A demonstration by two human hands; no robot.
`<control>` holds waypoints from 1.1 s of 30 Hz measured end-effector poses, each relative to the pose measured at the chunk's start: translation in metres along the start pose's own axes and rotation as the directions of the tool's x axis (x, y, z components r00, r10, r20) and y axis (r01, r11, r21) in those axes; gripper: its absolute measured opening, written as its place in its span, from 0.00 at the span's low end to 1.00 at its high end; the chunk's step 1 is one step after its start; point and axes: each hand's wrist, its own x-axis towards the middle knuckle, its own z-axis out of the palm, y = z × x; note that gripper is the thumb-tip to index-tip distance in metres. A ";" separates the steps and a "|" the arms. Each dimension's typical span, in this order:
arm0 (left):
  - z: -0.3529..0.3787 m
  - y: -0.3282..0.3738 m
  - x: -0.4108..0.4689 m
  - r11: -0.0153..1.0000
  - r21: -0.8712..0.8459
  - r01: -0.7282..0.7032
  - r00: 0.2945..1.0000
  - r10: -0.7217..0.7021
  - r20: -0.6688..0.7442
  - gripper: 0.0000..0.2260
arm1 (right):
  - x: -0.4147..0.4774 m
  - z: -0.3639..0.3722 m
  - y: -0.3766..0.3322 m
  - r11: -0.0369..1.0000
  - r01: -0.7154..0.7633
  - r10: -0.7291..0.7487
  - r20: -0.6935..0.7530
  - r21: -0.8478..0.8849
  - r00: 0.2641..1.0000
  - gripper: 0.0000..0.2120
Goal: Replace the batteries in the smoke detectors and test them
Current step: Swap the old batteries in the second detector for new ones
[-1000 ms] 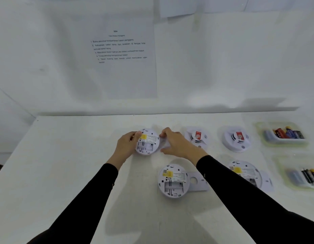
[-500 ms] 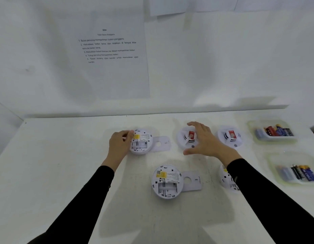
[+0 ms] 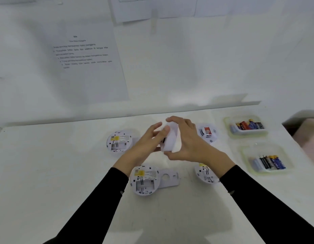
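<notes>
Gripping a round white plastic smoke detector (image 3: 171, 136) by its rim, the right hand (image 3: 189, 143) curls its fingers over the top edge and its thumb under the bottom, holding the unit tilted on edge above the white table (image 3: 47, 164). The left hand (image 3: 145, 141) meets it from the other side, fingers spread and nearly straight, fingertips touching the face turned away from the camera. Left of the held detector lies a second round white detector (image 3: 119, 141), back up, with its battery bay open and a yellow label showing. Nearer the person than the held detector sits a third opened detector (image 3: 145, 180) touching a flat white cover plate (image 3: 168, 178), and a fourth detector (image 3: 205, 173) is partly hidden by the black right sleeve (image 3: 249, 194). Just right of the held detector rests a face-up detector with a red sticker (image 3: 208, 132). Further right stand a far clear plastic tray of batteries (image 3: 247, 133) and a near clear plastic tray of batteries (image 3: 267, 171). Behind the held detector, a printed white paper sheet (image 3: 86, 76) hangs on the wall.
</notes>
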 end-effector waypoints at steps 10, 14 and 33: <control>0.106 -0.006 -0.014 0.714 -0.700 0.018 0.986 0.104 0.131 0.30 | -0.079 -0.053 0.012 0.983 -0.043 0.090 -0.263 0.179 0.961 0.35; 0.153 -0.012 -0.011 0.667 -0.740 -0.082 0.990 0.141 0.017 0.26 | -0.104 -0.068 0.037 0.980 -0.073 0.124 -0.284 0.186 0.951 0.34; 0.257 -0.025 -0.016 0.660 -0.749 -0.063 0.995 0.099 0.004 0.27 | -0.159 -0.131 0.097 0.989 0.142 -0.147 -0.221 -0.037 0.964 0.31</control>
